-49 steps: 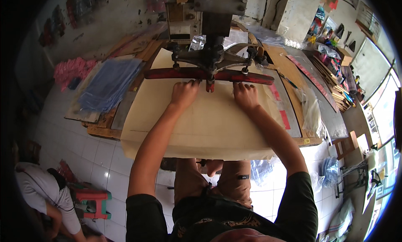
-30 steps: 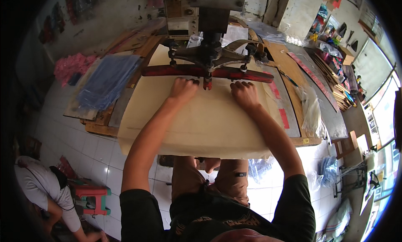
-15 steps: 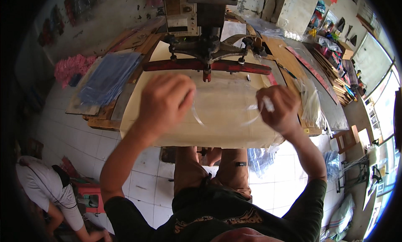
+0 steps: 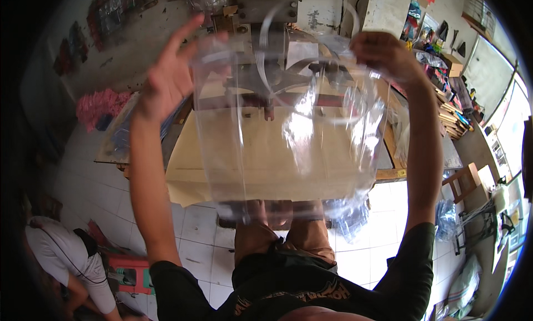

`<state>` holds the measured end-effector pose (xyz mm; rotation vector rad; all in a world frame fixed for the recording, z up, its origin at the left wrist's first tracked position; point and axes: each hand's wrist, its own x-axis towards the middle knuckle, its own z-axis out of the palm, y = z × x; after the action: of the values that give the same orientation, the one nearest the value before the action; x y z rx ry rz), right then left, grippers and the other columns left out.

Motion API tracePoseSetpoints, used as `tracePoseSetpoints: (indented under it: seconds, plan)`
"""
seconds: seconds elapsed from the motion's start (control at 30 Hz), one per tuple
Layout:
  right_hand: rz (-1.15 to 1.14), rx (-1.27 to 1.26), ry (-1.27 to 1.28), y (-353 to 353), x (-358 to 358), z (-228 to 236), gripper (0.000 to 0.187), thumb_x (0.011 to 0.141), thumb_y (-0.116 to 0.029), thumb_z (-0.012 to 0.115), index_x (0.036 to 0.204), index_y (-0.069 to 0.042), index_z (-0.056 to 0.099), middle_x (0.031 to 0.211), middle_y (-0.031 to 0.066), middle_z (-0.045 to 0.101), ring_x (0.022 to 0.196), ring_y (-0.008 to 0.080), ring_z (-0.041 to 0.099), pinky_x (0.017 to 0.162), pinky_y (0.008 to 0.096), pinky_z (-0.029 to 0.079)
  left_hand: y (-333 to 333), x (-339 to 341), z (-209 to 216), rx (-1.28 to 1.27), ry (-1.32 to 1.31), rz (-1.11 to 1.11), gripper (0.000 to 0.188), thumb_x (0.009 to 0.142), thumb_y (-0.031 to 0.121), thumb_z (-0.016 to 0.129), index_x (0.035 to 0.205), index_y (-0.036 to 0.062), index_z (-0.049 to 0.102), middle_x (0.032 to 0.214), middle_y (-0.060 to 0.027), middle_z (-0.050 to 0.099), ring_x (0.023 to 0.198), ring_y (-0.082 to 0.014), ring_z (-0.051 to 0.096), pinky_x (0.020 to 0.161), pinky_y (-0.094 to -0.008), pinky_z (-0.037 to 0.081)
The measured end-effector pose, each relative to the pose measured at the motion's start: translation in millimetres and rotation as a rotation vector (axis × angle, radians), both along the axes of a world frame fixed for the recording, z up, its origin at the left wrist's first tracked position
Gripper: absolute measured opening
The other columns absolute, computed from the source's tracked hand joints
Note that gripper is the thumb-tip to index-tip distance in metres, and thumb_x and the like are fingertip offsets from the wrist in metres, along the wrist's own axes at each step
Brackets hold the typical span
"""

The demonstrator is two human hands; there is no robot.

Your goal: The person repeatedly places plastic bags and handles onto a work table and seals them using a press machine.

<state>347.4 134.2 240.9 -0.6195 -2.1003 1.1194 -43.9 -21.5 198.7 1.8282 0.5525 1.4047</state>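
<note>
A see-through plastic bag [image 4: 266,149] with looped clear handles hangs upright in front of me, above the worktable. My right hand [image 4: 383,56] is closed on its upper right edge. At the upper left corner is my left hand [image 4: 175,77], fingers spread; part of it shows through the plastic, and I cannot tell whether it touches the bag. Behind the bag stands a press machine [image 4: 272,21] with a long red bar [image 4: 211,102]. Below that bar, a tan sheet [image 4: 183,160] covers the table and curls over its front edge.
On the table's left lies a stack of bluish plastic sheets [image 4: 125,133], beside a pink heap [image 4: 100,107]. Wood strips [image 4: 451,118] are piled at the right. Another person [image 4: 61,249] bends low at the lower left, near a red stool [image 4: 130,265].
Both hands have risen and moved apart, lifting the clear bag off the tan sheet to hang upright. The fingers of my left hand have spread from a closed grip.
</note>
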Motion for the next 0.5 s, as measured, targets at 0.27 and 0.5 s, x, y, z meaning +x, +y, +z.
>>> tracePoseSetpoints:
  seconds: [0.27,0.5]
  plan:
    - [-0.080,-0.158,-0.037,-3.8,-5.0,-172.9,0.026,0.094,-0.020,0.067,0.112,-0.002,0.068,0.097,0.0056,0.070,0.084,0.0107,0.064,0.073,0.0250,0.049,-18.5,57.0,-203.4,-0.248,-0.259,0.437,0.055,0.087,0.009,0.079,0.133,0.0021,0.050,0.128,-0.0140,0.056,0.101,-0.0191,0.066,0.088,-0.0321,0.058]
    - [-0.062,-0.317,0.123,-54.8,54.8,-239.9,0.080,0.089,-0.042,0.077,0.149,-0.006,0.039,0.132,0.0181,0.060,0.111,0.0227,0.061,0.099,0.0361,0.047,-30.7,71.8,-249.9,-0.301,-0.429,0.620,0.026,0.096,0.010,0.069,0.116,-0.0012,0.057,0.102,-0.0102,0.067,0.087,-0.0184,0.069,0.083,-0.0354,0.060]
